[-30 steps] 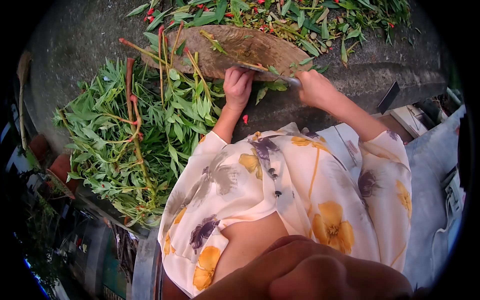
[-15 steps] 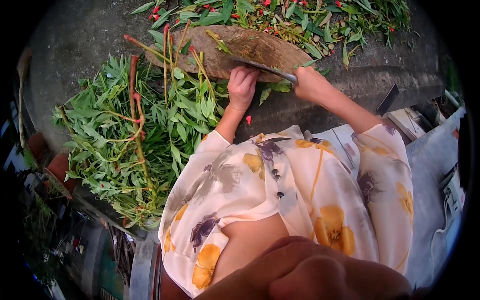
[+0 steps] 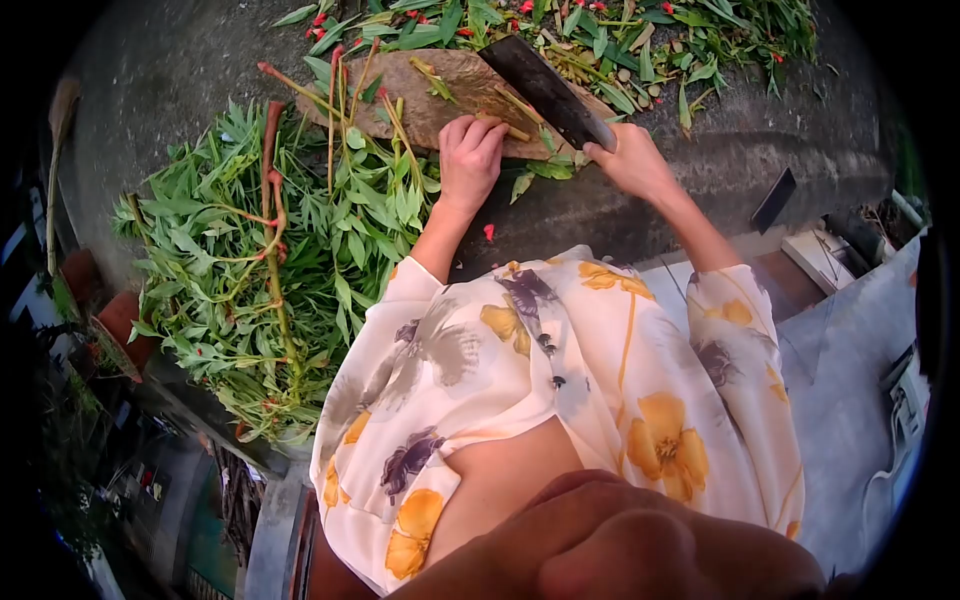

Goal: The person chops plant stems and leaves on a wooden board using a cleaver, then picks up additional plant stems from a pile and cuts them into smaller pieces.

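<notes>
My left hand (image 3: 470,165) is closed at the front edge of the wooden board (image 3: 400,85), its fingertips on a short piece of stem (image 3: 517,133). My right hand (image 3: 632,160) grips the handle of a cleaver (image 3: 548,92). The broad dark blade is tilted, its flat side showing, over the right part of the board. Another thin cut stem lies partly beside the blade. Longer reddish stems (image 3: 332,120) rest across the board's left end.
A large heap of leafy stems (image 3: 210,260) lies to the left. Chopped leaves and red petals (image 3: 600,45) spread behind the board. A dark flat object (image 3: 773,200) is at the right edge of the concrete surface. Clay pots (image 3: 125,320) stand at the far left.
The cleaver has lifted off and turned from edge-on to showing its broad side, moving away from my left hand. My left hand has shifted slightly left, and stem pieces now show beside it.
</notes>
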